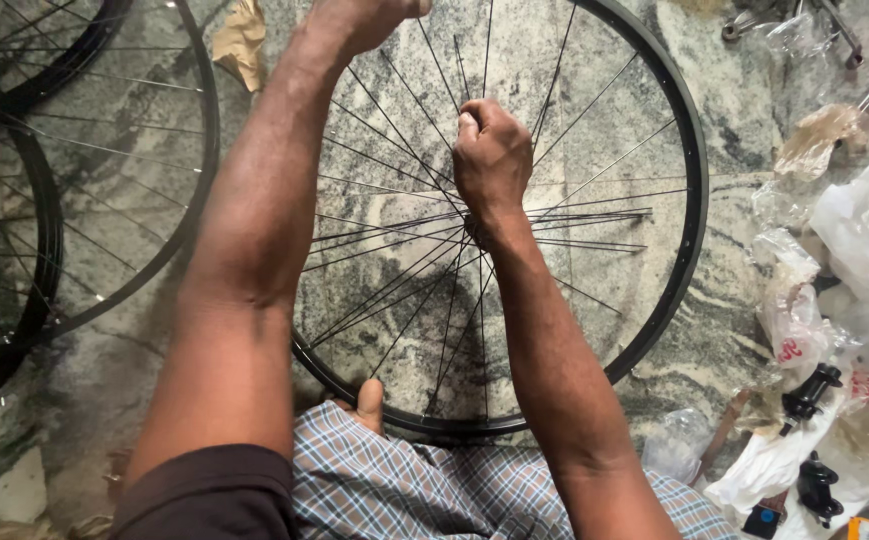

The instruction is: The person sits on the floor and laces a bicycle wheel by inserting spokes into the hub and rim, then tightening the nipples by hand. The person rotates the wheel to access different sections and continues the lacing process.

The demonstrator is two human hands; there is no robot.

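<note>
A black bicycle wheel rim [689,200] with thin steel spokes lies over my lap on a marbled stone floor. My right hand [490,155] is closed in a fist around a spoke near the middle of the wheel, just above the hub, which my wrist hides. My left hand [359,20] reaches to the far edge of the rim at the top of the view; its fingers are cut off by the frame. A bundle of loose spokes [594,215] sticks out to the right of the hub.
Two more spoked wheels [169,230] lie to the left. Crumpled plastic bags [864,240], black parts [809,392] and metal tools [834,25] crowd the right side. My toe [369,400] and checked cloth [404,480] sit under the near rim.
</note>
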